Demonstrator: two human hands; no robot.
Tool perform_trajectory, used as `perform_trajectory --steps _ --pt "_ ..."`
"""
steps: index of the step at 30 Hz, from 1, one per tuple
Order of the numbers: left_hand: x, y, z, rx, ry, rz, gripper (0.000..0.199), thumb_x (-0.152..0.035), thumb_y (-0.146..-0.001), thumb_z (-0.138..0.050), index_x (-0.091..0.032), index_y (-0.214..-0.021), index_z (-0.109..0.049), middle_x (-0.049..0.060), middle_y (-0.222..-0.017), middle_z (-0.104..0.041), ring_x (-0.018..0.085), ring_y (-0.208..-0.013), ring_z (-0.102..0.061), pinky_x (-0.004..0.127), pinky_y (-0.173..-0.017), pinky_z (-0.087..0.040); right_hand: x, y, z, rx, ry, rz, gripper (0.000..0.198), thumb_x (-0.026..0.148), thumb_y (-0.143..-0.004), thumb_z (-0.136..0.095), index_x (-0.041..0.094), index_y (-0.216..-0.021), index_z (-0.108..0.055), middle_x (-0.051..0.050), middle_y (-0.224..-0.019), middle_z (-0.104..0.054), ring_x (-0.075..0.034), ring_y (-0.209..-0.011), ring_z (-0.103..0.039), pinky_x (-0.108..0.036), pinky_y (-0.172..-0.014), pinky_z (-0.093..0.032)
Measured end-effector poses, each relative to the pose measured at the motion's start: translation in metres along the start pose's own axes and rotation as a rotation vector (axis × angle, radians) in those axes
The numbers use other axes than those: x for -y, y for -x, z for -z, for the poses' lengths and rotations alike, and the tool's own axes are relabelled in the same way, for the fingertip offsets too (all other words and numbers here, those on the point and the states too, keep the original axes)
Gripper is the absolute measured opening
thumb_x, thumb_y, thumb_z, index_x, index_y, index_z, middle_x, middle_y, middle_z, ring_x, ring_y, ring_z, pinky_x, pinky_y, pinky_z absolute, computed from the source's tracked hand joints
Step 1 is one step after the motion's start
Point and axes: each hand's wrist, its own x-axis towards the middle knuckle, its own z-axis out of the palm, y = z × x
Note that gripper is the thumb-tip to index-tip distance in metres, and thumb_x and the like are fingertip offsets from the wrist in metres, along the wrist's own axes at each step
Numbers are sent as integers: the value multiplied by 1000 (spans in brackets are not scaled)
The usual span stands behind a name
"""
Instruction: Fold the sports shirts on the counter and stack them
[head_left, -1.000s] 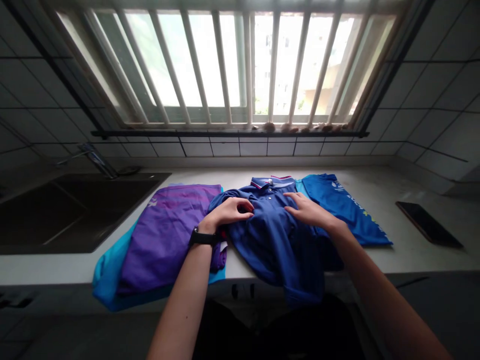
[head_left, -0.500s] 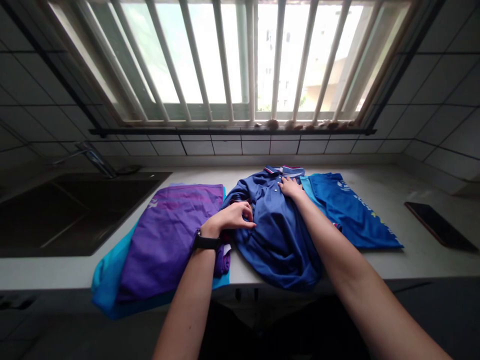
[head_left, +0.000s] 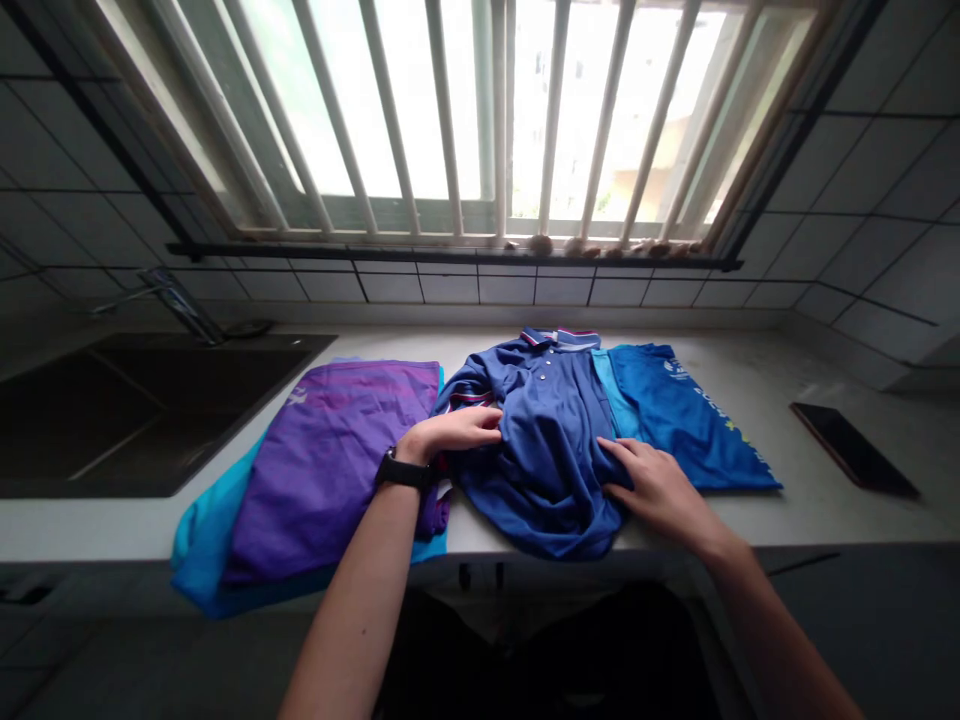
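The right hand's thumb and fingers stand apart at the near right edge of a navy polo shirt; the left hand's fingertips lie close together at its other side—whether they pinch cloth, I cannot tell. The shirt rests on a pale counter, collar toward the wall, between a purple garment and a blue one. Farther out, a dark phone lies right, a dark sink with a faucet left. Behind, a barred window brightens dim tiled walls.
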Motion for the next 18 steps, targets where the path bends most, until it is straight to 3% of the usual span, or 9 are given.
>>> perform_trajectory --steps 4,6,8,10,12,13,15,17,18 --pt "-11 28 6 259 354 -44 44 -58 -63 -85 -19 -76 -71 4 -64 -65 21 -61 -63 32 -59 -51 13 -9 1 -133 -156 23 47 18 -90 -56 24 -136 -65 -11 -121 -72 -31 -115 -69 -48 -101 -52" --pt "-10 31 9 99 495 -124 52 -67 -61 -82 -18 -78 -73 7 -60 -66 24 -57 -65 36 -58 -53 17 -8 8 -219 -320 51 40 22 -93 -55 24 -132 -65 -10 -117 -71 -29 -111 -69 -45 -99 -54" --pt "-7 23 9 -286 516 -167 52 -68 -71 -74 -18 -83 -73 10 -69 -72 26 -67 -71 39 -67 -57 17 -2 16 -186 -490 48 34 33 -95 -58 24 -126 -66 -7 -111 -72 -26 -102 -70 -40 -93 -56" --pt "-5 8 7 -655 339 -115 44 -59 -78 -71 -18 -94 -74 13 -92 -78 29 -91 -75 42 -86 -58 12 6 24 61 -616 70 35 48 -92 -64 25 -119 -69 -5 -101 -73 -25 -93 -70 -37 -86 -58" --pt "-2 -7 2 -870 15 12 43 -48 -76 -75 -19 -108 -74 16 -121 -75 33 -121 -67 46 -107 -50 1 12 34 289 -739 131 46 64 -91 -61 24 -110 -74 -6 -98 -74 -26 -93 -70 -37 -86 -58" --pt "0 -12 0 -913 -149 86 47 -44 -74 -78 -19 -114 -73 17 -132 -71 35 -131 -61 48 -113 -45 -6 14 39 301 -807 138 54 71 -91 -55 23 -105 -76 -8 -100 -74 -27 -97 -70 -38 -88 -58" --pt "3 -18 -4 -867 -384 224 50 -36 -73 -80 -20 -119 -71 16 -138 -69 36 -136 -57 50 -117 -40 -24 15 50 158 -882 23 65 78 -92 -45 22 -103 -77 -10 -100 -74 -28 -96 -70 -39 -85 -58" --pt "5 -18 -5 -744 -455 320 41 -26 -76 -73 -21 -116 -72 14 -125 -75 33 -123 -66 46 -111 -45 -41 14 60 83 -775 -155 63 77 -88 -53 23 -108 -76 -8 -88 -73 -26 -83 -70 -36 -73 -59" --pt "5 -17 -4 -703 -442 349 37 -22 -76 -68 -20 -112 -73 13 -115 -78 31 -113 -70 42 -105 -49 -49 13 65 119 -670 -211 60 75 -83 -62 23 -111 -76 -5 -80 -72 -25 -76 -69 -35 -67 -58"
